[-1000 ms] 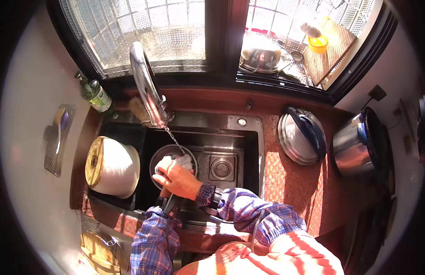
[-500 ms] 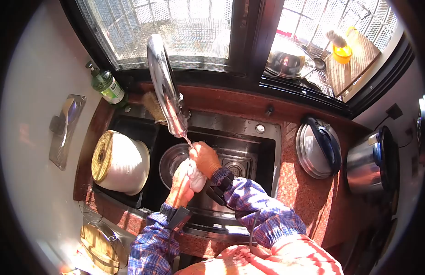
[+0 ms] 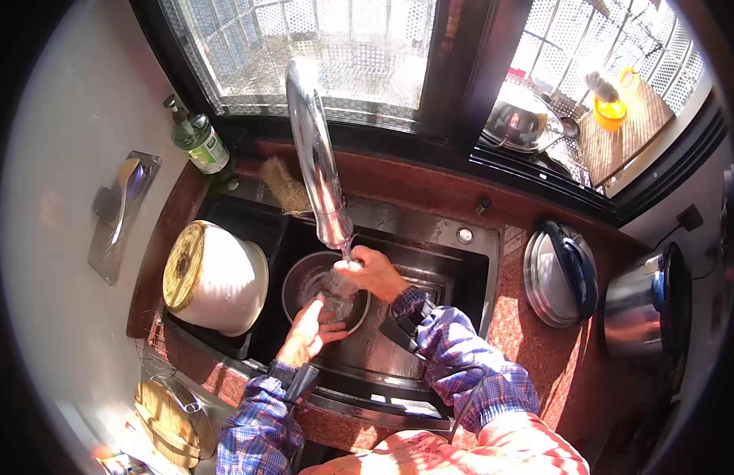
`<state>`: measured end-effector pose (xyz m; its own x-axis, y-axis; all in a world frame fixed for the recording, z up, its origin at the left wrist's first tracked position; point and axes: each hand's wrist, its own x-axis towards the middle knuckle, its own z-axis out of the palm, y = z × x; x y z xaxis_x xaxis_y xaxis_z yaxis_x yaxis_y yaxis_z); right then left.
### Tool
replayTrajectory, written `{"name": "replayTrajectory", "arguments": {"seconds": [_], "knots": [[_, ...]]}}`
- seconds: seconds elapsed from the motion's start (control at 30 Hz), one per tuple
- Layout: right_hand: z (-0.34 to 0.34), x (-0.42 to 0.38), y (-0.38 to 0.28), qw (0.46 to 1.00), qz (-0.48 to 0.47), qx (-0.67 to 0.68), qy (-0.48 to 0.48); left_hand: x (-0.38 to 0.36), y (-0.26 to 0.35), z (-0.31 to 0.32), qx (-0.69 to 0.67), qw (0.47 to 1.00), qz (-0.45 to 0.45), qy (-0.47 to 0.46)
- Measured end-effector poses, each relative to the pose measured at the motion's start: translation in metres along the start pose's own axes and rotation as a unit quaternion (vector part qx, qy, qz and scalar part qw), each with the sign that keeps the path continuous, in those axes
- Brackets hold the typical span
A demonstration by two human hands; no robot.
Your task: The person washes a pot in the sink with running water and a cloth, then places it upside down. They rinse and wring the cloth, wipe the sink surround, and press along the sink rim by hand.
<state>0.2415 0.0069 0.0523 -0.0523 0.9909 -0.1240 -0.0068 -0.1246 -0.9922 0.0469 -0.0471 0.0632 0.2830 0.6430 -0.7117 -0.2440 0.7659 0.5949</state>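
Observation:
Water runs from the chrome faucet (image 3: 311, 150) onto my right hand (image 3: 375, 275), whose fingers are bent together just beneath the spout. Splashing water blurs its fingertips, so anything they hold cannot be made out. Over the near left rim of a round metal bowl (image 3: 289, 291) is my left hand (image 3: 306, 334), open with its fingers apart. The bowl stands in the dark sink (image 3: 347, 348), with moving water inside it. The pale, soft lump from the earlier frame cannot be picked out now.
A white pot (image 3: 224, 277) lies tilted on the sink's left side. Behind it stands a green pump bottle (image 3: 199, 142), with a bristly brown scrubber (image 3: 283, 187) near the faucet. Metal lids (image 3: 547, 277) and a steel pot (image 3: 635, 317) stand right.
My left hand has opened and no longer shows the pale lump. My right hand stays at the stream, its fingers now apart from the left. The view has shifted slightly.

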Motion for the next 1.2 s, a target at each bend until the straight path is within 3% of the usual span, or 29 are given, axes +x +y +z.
{"name": "replayTrajectory", "arguments": {"seconds": [0.07,0.1,0.13,0.17,0.23,0.3,0.43,0.47,0.5,0.53,0.57,0.6,0.63,0.67,0.7,0.73,0.83,0.87,0.93,0.97,1.03,1.1,1.17,1.2], "knots": [[0.015,-0.012,-0.01,0.993,-0.063,-0.092,-0.04,0.008,-0.001,0.005,-0.148,0.978,-0.125,-0.077],[0.021,-0.02,-0.017,0.983,-0.093,-0.151,-0.048,0.017,-0.003,0.005,-0.148,0.978,-0.124,-0.079],[0.027,-0.03,-0.027,0.994,-0.031,-0.065,-0.087,0.033,-0.007,0.003,-0.174,0.969,-0.097,-0.144],[0.029,-0.044,-0.044,0.991,-0.042,-0.069,-0.104,0.05,-0.013,0.0,-0.2,0.955,-0.07,-0.208],[0.031,-0.062,-0.051,0.953,-0.228,-0.156,-0.124,0.039,-0.002,0.017,-0.229,0.934,-0.042,-0.273],[0.022,-0.084,-0.056,0.938,-0.183,-0.222,-0.192,0.01,0.022,0.041,-0.176,0.967,-0.089,-0.16],[0.001,-0.097,-0.08,0.916,-0.152,-0.2,-0.312,0.032,0.007,0.031,-0.333,0.918,-0.166,-0.134],[-0.002,-0.097,-0.089,0.91,-0.157,-0.197,-0.329,0.024,0.005,0.034,-0.239,0.961,-0.116,-0.08],[-0.007,-0.095,-0.101,0.911,-0.156,-0.145,-0.354,0.038,-0.005,0.022,-0.23,0.964,-0.094,-0.098],[-0.012,-0.09,-0.107,0.91,-0.153,-0.094,-0.374,0.053,-0.01,0.01,-0.302,0.918,-0.132,-0.221],[-0.015,-0.085,-0.107,0.927,-0.165,-0.062,-0.33,0.061,-0.013,0.002,-0.364,0.85,-0.167,-0.341],[-0.019,-0.077,-0.108,0.959,-0.071,-0.002,-0.274,-0.027,0.033,0.063,-0.176,0.975,-0.036,-0.132],[-0.023,-0.069,-0.108,0.975,0.024,0.056,-0.212,0.002,0.014,0.043,-0.211,0.944,-0.061,-0.247],[-0.03,-0.058,-0.094,0.984,0.027,0.053,-0.167,0.031,-0.004,0.023,-0.231,0.9,-0.089,-0.357],[-0.038,-0.043,-0.075,0.991,0.028,0.051,-0.121,-0.006,0.018,0.05,-0.212,0.915,-0.09,-0.331],[-0.043,-0.037,-0.061,0.989,0.076,0.058,-0.111,-0.01,0.022,0.049,-0.179,0.904,-0.092,-0.378],[-0.035,-0.04,-0.021,0.949,0.102,0.237,-0.184,-0.013,0.018,0.06,-0.144,0.932,-0.047,-0.329],[-0.027,-0.05,-0.026,0.862,0.183,0.425,-0.209,-0.013,0.019,0.061,-0.147,0.932,-0.043,-0.328],[-0.018,-0.06,-0.054,0.85,0.168,0.46,-0.196,-0.025,0.028,0.067,-0.3,0.847,-0.093,-0.428],[-0.016,-0.06,-0.06,0.835,0.152,0.497,-0.18,-0.028,0.03,0.067,-0.303,0.847,-0.088,-0.428],[-0.03,-0.046,-0.05,0.894,0.081,0.381,-0.22,-0.034,0.034,0.06,-0.265,0.86,-0.132,-0.415],[-0.038,-0.035,-0.047,0.911,0.102,0.308,-0.255,-0.021,0.022,0.048,-0.202,0.875,-0.11,-0.426],[-0.025,-0.037,-0.077,0.928,0.113,0.287,-0.208,-0.013,0.016,0.047,-0.08,0.911,-0.111,-0.388],[-0.022,-0.035,-0.085,0.933,0.121,0.28,-0.189,-0.017,0.017,0.052,-0.084,0.912,-0.108,-0.387]]}}
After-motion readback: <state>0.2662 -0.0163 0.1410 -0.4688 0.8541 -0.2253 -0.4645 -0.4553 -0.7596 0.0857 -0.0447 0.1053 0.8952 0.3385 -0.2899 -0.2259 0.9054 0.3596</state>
